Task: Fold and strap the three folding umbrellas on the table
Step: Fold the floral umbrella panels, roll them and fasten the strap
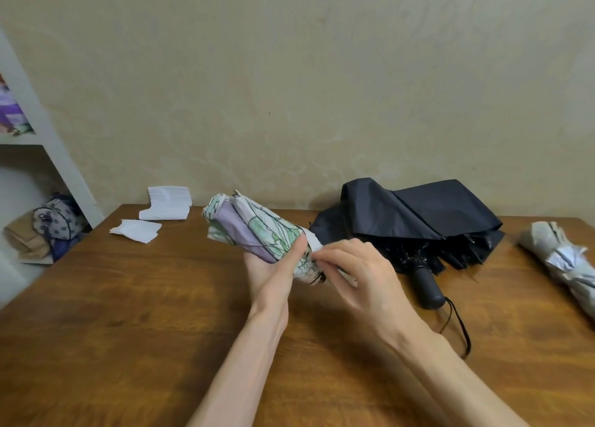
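Note:
A rolled floral umbrella [254, 230], lilac, green and white, is held above the middle of the wooden table [135, 314]. My left hand [273, 272] grips it from below, thumb across the cloth. My right hand [357, 272] pinches its white strap at the near end. A black umbrella [415, 220] lies loosely collapsed at the back right, its handle [426, 286] and wrist cord pointing toward me. A grey-white umbrella [566, 259] lies rolled at the right edge.
Stacks of white folded paper [167, 206] and a smaller white stack [135, 230] lie at the back left of the table. A white shelf unit [48, 143] with bags [54, 223] stands to the left. A beige wall is right behind the table.

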Available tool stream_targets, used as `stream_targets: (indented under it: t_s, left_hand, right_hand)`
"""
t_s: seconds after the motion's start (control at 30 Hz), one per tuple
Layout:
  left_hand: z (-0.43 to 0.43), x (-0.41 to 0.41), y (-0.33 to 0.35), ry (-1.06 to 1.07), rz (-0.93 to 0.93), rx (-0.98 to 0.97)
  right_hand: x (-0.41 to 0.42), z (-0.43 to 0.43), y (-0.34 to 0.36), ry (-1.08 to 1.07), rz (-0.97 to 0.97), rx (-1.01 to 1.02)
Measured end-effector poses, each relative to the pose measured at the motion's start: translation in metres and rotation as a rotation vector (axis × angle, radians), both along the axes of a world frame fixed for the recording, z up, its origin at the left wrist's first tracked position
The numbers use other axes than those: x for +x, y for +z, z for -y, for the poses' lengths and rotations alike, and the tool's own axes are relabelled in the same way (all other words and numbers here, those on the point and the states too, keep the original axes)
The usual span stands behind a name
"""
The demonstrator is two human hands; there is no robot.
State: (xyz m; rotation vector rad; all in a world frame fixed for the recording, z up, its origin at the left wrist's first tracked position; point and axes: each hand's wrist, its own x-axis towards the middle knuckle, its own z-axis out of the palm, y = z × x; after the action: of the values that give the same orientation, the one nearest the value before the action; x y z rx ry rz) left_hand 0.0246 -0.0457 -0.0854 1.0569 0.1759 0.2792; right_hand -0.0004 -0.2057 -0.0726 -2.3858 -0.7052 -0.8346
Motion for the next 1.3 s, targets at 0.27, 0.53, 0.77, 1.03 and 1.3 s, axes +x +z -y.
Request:
stream_targets:
  t_s: [0.27, 0.53, 0.77, 1.03, 1.3]
  left_hand:
    - [-0.011, 0.002, 0.011, -0.087, -0.004, 0.182]
    - [-0.028, -0.005, 0.045, -0.401, 0.137, 0.694]
    - [-0.01, -0.003, 0.057, -0.604, 0.229, 0.986]
    - [-0.002, -0.017, 0.031, -0.473, 0.102, 0.695]
    - [0.015, -0.035, 0.03, -0.468, 0.018, 0.512]
  right_hand:
    - [0.001, 0.003, 0.022, -0.006, -0.383, 0.276]
    - [0.007, 0.0, 0.026, 0.243, -0.896, 0.759]
    - [0.003, -0.001, 0.043, 0.279, -0.809, 0.816]
    - [0.002, -0.004, 0.046, 0.121, -0.811, 0.987]
    - [0.005, -0.001, 0.044, 0.043, -0.86, 1.01]
